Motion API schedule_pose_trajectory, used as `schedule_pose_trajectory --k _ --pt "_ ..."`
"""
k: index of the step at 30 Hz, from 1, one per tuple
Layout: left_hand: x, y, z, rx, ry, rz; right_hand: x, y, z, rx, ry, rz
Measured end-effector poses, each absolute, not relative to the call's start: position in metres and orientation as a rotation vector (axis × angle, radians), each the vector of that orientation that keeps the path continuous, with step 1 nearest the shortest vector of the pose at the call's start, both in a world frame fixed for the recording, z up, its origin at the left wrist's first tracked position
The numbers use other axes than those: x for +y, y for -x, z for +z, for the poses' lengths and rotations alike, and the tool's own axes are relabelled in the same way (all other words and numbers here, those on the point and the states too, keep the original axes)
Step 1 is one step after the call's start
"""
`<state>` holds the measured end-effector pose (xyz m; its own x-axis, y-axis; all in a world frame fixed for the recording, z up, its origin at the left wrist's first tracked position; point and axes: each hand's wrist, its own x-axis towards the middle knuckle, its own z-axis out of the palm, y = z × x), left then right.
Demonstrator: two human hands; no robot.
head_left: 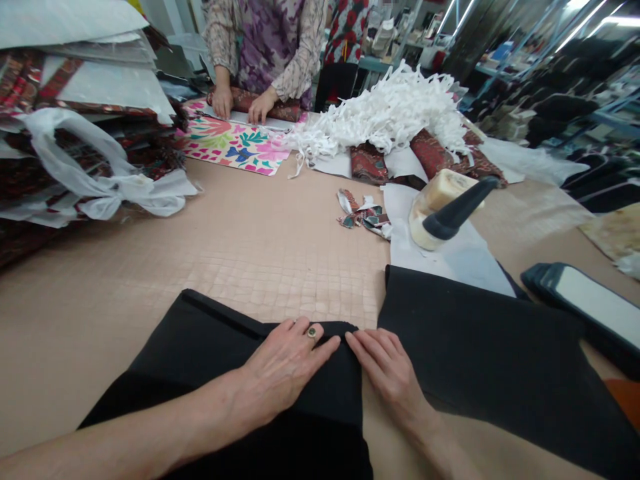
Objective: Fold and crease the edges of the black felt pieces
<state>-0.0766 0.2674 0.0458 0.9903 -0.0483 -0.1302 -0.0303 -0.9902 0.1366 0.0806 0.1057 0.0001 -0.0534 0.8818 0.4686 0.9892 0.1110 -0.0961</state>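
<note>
My left hand (283,370), with a ring on one finger, lies flat with stretched fingers on a piece of black fabric (220,360) at the near edge of the tan table (240,247). My right hand (387,370) rests beside it, fingers flat, its tips touching the right edge of that same black piece. A second black fabric piece (490,353) lies just to the right of my right hand. Neither hand grips anything.
A glue bottle with a black nozzle (445,207) lies on white paper (450,257). Fabric scraps (363,213), a heap of white strips (390,113), stacked patterned fabrics (75,133) at left, a dark tray (590,307) at right. Across the table another person's hands (243,103) press on a floral sheet (233,143).
</note>
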Motion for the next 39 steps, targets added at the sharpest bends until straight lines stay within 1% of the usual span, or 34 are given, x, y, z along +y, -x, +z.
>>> schedule_pose_trajectory --k 7,11,17,22,29,33,36,39 --pt "0.265 0.08 0.036 -0.043 -3.038 -0.161 0.099 -0.077 0.001 -1.645 1.982 -0.422" --pt "0.264 0.077 0.044 -0.03 -3.049 -0.203 0.108 -0.06 0.003 -1.743 2.004 -0.393" --pt "0.262 0.082 0.047 -0.034 -3.019 -0.256 0.108 -0.048 -0.005 -1.787 2.051 -0.449" --pt "0.279 0.112 0.048 0.0 -3.008 -0.306 0.103 -0.049 -0.012 -1.791 2.069 -0.444" --pt "0.324 0.164 0.057 0.197 -3.001 -0.419 0.087 -0.068 -0.024 -1.959 2.116 -0.53" --pt "0.359 0.192 0.058 0.413 -3.045 -0.243 0.087 -0.079 -0.016 -1.967 2.068 -0.645" --pt "0.38 0.202 0.055 0.386 -2.972 -0.019 0.111 -0.059 0.002 -1.941 2.032 -0.527" --pt "0.391 0.199 0.05 0.231 -2.871 0.027 0.141 -0.03 0.016 -1.966 1.942 -0.411"
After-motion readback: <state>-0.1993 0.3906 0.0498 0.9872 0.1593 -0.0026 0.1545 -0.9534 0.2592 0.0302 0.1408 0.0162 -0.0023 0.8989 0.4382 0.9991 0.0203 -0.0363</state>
